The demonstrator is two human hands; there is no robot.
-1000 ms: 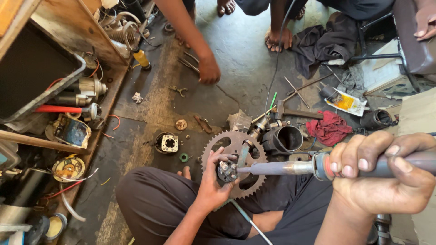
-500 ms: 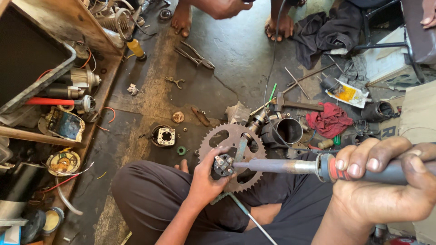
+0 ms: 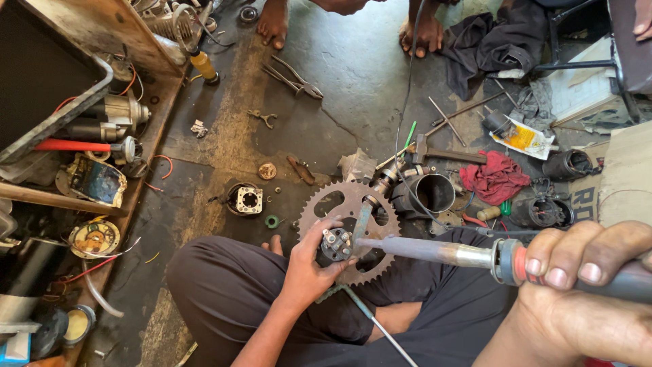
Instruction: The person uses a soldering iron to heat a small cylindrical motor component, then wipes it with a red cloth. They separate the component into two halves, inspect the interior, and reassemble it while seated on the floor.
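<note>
Two hands are at work low in the frame. Your left hand (image 3: 309, 268), at lower centre, is closed around a small round part with metal terminals (image 3: 336, 243), holding it just above your knee and in front of a toothed chain sprocket (image 3: 350, 204) that lies on the floor. Your right hand (image 3: 584, 299), at the lower right, is wrapped tight around the handle of a soldering iron (image 3: 435, 251), whose long barrel runs leftward across the frame so that its bent tip sits at, or just over, the top of the round part; whether it truly touches is hard to tell.

As a judgement, the soldering is mid-way: the part is held and the iron is on station, but no fresh joint, solder wire or loose lead shows clearly, so you cannot count the joint as made.

Around you on the floor lie pliers (image 3: 293, 76) at upper centre, a red rag (image 3: 494, 178) at right, a black motor housing (image 3: 429, 194) beside the sprocket, and a square brush plate (image 3: 246, 199) to the left. Another person's bare feet (image 3: 275, 22) stand at the top edge.
</note>
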